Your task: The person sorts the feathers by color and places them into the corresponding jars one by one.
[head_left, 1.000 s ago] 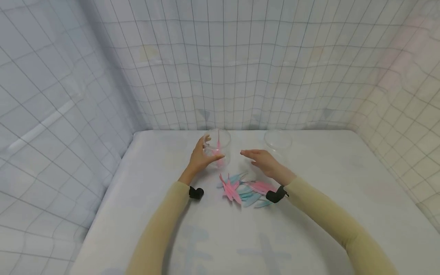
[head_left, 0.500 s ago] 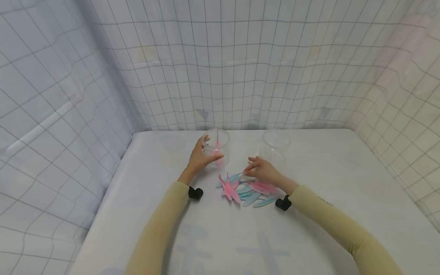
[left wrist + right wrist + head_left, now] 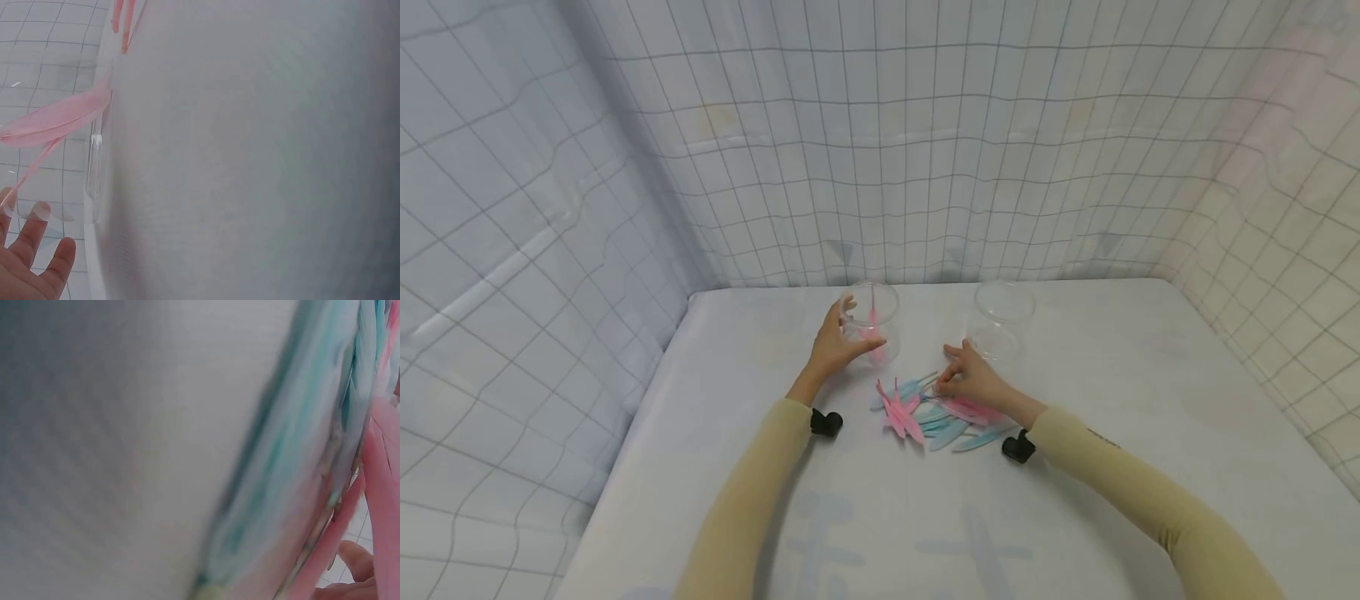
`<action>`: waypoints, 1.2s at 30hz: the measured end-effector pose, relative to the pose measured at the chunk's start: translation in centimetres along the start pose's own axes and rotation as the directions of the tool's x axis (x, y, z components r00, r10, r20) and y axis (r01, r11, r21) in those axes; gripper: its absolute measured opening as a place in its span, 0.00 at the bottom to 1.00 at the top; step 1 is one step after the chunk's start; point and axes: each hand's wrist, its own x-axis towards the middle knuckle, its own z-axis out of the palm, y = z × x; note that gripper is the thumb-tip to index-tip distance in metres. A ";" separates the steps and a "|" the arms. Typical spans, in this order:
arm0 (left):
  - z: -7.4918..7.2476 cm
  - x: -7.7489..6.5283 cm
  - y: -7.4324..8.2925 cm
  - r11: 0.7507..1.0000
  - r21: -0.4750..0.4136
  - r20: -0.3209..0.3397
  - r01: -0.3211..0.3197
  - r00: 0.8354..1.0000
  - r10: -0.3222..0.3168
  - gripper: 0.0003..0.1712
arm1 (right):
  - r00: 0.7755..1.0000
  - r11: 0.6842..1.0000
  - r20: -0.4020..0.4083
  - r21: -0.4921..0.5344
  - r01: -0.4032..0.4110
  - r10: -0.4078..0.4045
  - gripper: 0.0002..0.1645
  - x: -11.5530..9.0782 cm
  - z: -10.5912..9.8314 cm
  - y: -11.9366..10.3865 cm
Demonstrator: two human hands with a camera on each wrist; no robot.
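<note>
On the left, my left hand (image 3: 833, 346) holds a clear round jar (image 3: 891, 321), thumb in front and fingers round its far side. Pink feathers (image 3: 873, 321) stand inside; in the left wrist view a pink feather (image 3: 62, 115) shows through the wall, with fingertips (image 3: 42, 211) behind it. My right hand (image 3: 976, 379) reaches over a pile of feathers. Its thumb and index finger pinch a feather by the quill end, the other fingers raised. Pink feathers (image 3: 901, 417) and light blue feathers (image 3: 951, 432) lie in the pile, partly under that hand.
A second clear jar (image 3: 1004, 312) stands behind the right hand. White cloth covers the table (image 3: 880, 517). Grid-patterned curtains (image 3: 910, 167) rise behind and on both sides. Each wrist carries a small black camera (image 3: 826, 423).
The right hand has come down from near the right jar, back to the feather pile, and its thumb and index finger have closed together there. The left hand stays on its jar.
</note>
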 end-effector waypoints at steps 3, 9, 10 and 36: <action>0.0 0.0 0.0 1.000 0.000 -0.001 -0.003 1.000 0.003 0.61 | 1.000 1.000 0.017 -0.017 -0.025 0.026 0.06 -0.1 0.0 -0.3; 0.1 0.0 0.0 1.000 0.001 0.001 -0.001 1.000 0.001 0.61 | 0.999 0.999 0.020 -0.010 -0.048 0.049 0.07 -0.3 0.0 -0.6; 0.1 0.0 0.0 1.000 0.002 0.002 -0.002 1.000 0.002 0.61 | 0.999 0.999 0.019 -0.007 -0.049 0.049 0.07 -0.3 0.0 -0.6; 0.1 -0.1 0.1 1.000 0.015 -0.005 0.008 1.000 -0.008 0.62 | 0.984 0.954 -0.104 0.279 -0.108 0.142 0.19 4.2 -3.9 -6.0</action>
